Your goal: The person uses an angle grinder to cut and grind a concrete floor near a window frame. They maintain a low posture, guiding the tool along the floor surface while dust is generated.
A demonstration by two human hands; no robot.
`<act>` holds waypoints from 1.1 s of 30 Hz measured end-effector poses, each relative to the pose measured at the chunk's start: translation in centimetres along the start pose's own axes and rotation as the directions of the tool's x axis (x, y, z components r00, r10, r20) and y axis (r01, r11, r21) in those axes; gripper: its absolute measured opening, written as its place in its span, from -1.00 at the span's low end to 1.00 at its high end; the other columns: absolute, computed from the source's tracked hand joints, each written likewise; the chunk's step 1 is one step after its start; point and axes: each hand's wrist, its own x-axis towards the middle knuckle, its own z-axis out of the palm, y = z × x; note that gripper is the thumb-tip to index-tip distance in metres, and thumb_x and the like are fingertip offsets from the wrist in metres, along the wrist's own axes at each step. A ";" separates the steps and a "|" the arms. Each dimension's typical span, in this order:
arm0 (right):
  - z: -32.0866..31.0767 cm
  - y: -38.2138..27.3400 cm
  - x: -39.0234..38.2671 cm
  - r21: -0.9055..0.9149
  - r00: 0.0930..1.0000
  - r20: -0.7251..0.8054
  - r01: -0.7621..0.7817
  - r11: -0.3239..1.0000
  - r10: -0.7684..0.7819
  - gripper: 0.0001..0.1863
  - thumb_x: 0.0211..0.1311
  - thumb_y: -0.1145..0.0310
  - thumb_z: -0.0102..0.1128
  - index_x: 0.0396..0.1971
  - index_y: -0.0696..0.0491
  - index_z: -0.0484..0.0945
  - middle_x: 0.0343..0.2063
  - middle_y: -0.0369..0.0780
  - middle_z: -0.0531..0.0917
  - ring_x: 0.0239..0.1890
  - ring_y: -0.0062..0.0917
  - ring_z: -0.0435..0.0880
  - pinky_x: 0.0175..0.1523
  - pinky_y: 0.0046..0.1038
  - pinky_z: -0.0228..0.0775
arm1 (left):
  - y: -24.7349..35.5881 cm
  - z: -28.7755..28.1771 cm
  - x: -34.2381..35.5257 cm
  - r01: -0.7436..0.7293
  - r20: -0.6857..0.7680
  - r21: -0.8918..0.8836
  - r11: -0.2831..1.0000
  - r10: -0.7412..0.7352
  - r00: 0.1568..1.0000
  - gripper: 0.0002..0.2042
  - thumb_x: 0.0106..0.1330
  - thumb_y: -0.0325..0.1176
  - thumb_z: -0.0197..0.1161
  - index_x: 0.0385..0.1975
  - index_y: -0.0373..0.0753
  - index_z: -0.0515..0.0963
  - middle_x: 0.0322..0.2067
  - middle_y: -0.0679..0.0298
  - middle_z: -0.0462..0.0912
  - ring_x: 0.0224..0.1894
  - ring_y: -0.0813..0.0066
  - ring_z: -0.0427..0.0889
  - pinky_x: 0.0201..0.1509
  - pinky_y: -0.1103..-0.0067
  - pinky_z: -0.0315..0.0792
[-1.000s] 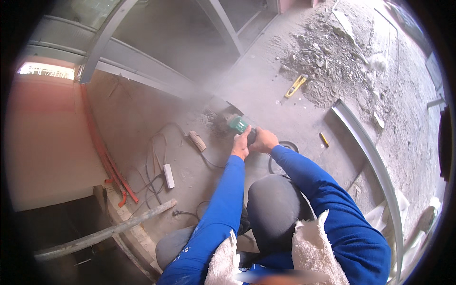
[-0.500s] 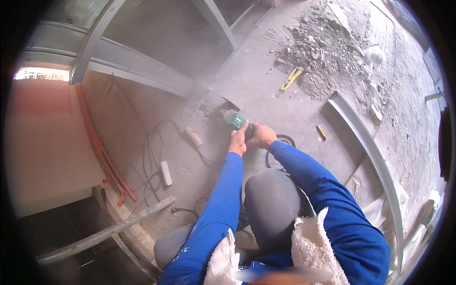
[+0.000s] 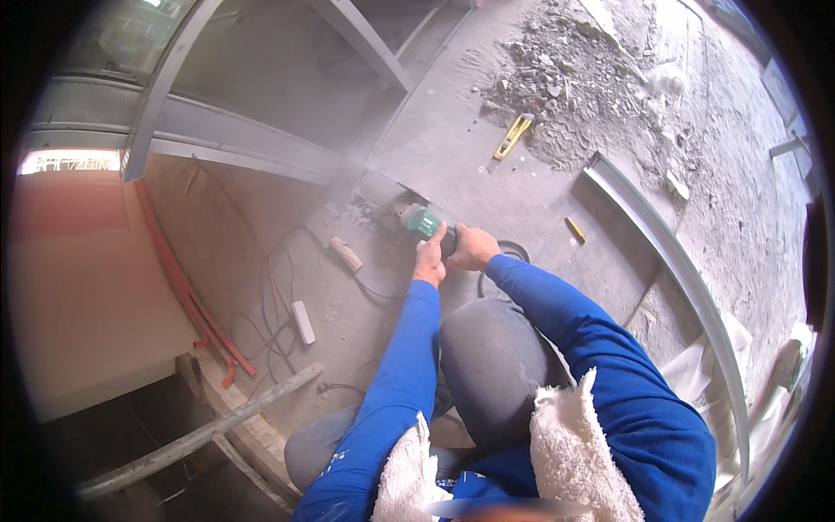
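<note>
My left hand (image 3: pixel 428 259) and my right hand (image 3: pixel 472 248) both grip a green and black angle grinder (image 3: pixel 422 223). Its head rests low at a grey strip (image 3: pixel 381 190) with a dark edge, near the foot of the metal framing (image 3: pixel 248 148); whether the disc touches it is hidden by dust. Pale dust hangs around the cut. Beside my left hand lies a wooden piece (image 3: pixel 346 253) with a cable running from it. A black cable (image 3: pixel 515 247) loops by my right hand.
A yellow utility knife (image 3: pixel 513 137), a thin yellow marker (image 3: pixel 575 230), a long metal channel (image 3: pixel 670 265) and rubble (image 3: pixel 548 87) lie rightward. A white power strip (image 3: pixel 303 323), red conduits (image 3: pixel 187 300) and a pole (image 3: pixel 200 439) beside a dark opening (image 3: pixel 104 435) are leftward.
My hands and the grinder appear slightly higher and further left. Much of the floor and framing has shifted similarly in view. Both hands keep their grip.
</note>
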 end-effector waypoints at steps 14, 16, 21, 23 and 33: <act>0.5 0.9 0.0 -0.016 1.000 0.003 -0.025 1.000 0.025 -0.31 -0.22 0.09 0.49 -0.02 0.13 0.59 -0.11 0.11 0.75 0.02 0.02 0.73 0.12 -0.07 0.59 | 0.1 0.6 -1.2 0.011 0.036 -0.027 1.000 -0.010 0.999 -0.55 0.33 -0.21 0.52 0.05 -0.38 0.57 -0.01 0.20 0.66 0.02 0.36 0.64 0.16 0.37 0.52; 0.6 1.0 0.0 -0.012 1.000 -0.003 -0.003 1.000 0.003 -0.29 -0.22 0.08 0.49 -0.03 0.17 0.57 -0.15 0.14 0.74 -0.02 0.05 0.73 0.09 -0.05 0.58 | 0.0 0.5 -1.2 0.014 0.056 -0.035 0.999 -0.012 0.998 -0.56 0.34 -0.21 0.51 0.05 -0.37 0.57 -0.01 0.21 0.66 0.01 0.35 0.66 0.15 0.35 0.54; 0.6 1.2 -0.2 -0.013 1.000 -0.015 0.001 1.000 -0.001 -0.29 -0.22 0.08 0.49 -0.04 0.19 0.57 -0.16 0.15 0.74 -0.03 0.06 0.74 0.08 -0.04 0.58 | -0.6 0.5 -0.5 0.025 0.054 -0.062 0.998 -0.022 0.998 -0.62 0.35 -0.22 0.50 -0.02 -0.36 0.60 -0.09 0.21 0.71 -0.08 0.34 0.71 0.07 0.35 0.60; 0.5 1.2 -0.3 -0.029 1.000 -0.012 -0.014 0.999 0.014 -0.30 -0.23 0.08 0.49 -0.05 0.19 0.58 -0.16 0.15 0.74 -0.03 0.05 0.74 0.09 -0.05 0.58 | -0.9 0.4 -0.3 -0.003 0.071 -0.067 0.998 0.008 0.997 -0.64 0.36 -0.22 0.49 -0.04 -0.35 0.61 -0.10 0.21 0.72 -0.11 0.33 0.73 0.04 0.35 0.62; 0.4 1.3 -0.8 -0.028 1.000 0.002 -0.009 1.000 0.009 -0.25 -0.25 0.06 0.55 0.00 0.16 0.59 -0.09 0.11 0.74 0.02 0.00 0.74 0.14 -0.09 0.59 | -1.4 0.3 -0.3 0.040 0.081 -0.064 0.997 -0.035 0.996 -0.66 0.38 -0.20 0.47 -0.09 -0.35 0.62 -0.12 0.20 0.72 -0.13 0.32 0.75 0.00 0.33 0.66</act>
